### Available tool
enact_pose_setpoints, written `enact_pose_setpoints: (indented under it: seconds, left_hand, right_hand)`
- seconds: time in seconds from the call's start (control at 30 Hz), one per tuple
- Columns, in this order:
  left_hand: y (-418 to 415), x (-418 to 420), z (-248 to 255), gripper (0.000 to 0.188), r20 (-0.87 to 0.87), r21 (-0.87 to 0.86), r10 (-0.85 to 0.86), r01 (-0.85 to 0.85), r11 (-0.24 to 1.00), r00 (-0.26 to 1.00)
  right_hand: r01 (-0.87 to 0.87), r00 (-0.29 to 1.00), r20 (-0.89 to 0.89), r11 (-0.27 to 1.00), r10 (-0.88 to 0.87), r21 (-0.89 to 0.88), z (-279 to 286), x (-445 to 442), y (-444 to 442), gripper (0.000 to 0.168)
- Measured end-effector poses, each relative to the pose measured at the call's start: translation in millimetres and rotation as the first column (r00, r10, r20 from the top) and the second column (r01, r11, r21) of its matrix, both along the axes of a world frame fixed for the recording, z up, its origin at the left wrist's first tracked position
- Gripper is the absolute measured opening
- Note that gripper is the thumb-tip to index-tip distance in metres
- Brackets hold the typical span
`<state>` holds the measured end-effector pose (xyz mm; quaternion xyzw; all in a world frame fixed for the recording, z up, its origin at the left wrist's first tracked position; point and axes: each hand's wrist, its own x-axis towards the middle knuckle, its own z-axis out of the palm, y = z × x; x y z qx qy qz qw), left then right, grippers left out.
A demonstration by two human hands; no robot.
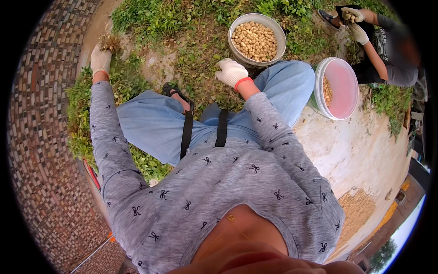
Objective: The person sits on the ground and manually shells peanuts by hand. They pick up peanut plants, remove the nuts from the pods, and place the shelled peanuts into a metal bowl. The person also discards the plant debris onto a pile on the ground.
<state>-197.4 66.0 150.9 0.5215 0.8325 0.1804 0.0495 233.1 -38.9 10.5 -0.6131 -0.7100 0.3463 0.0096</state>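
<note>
My left hand (101, 59), in a pale knit work glove, reaches out at the upper left. A dry clump of plant roots (110, 42) is at its fingertips; the glove seems closed on it. Gloved too, my right hand (232, 72) is half curled above the littered ground, just below and left of a bucket (232, 46) filled with unshelled peanuts (255, 41). Nothing shows in its fingers, though its palm side is hidden. Right of my knee stands a tilted-looking, pale plastic bucket (318, 85) with some peanuts (327, 90) inside.
Green peanut plants (147, 17) lie heaped ahead and at the left, beside a brick wall (44, 102). At the upper right a co-worker's gloved hands (357, 32) hold peanuts. More spread peanuts or grain (356, 212) lie on the concrete (362, 147) at the lower right.
</note>
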Motion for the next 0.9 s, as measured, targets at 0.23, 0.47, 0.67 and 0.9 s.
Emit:
enact_pose_setpoints:
  seconds: [0.23,0.47,0.67,0.9]
  left_hand:
    - [-98.9,-164.9,100.4,0.069,-0.485,-0.023,0.692,-0.8,0.6,0.534]
    - [-57.8,-87.5,78.5,0.077,-0.138,0.223,0.323,-0.288,0.931,0.936]
    - [-20.5,55.6,14.9,0.066,-0.039,0.236,-0.111,0.117,0.965,0.993]
    - [14.0,68.1,-71.2,0.066,0.108,0.043,-0.181,0.178,0.983,0.977]
  right_hand:
    - [0.092,0.986,-0.135,0.995,-0.098,-0.048,-14.5,25.3,26.9,0.035]
    - [0.176,0.982,-0.057,0.981,-0.181,-0.087,-37.5,53.8,52.7,0.032]
    - [0.304,0.869,0.391,0.951,-0.304,0.063,-36.5,157.9,109.3,0.028]
    - [0.225,0.743,0.663,0.967,-0.091,-0.12,-84.5,172.5,125.2,0.026]
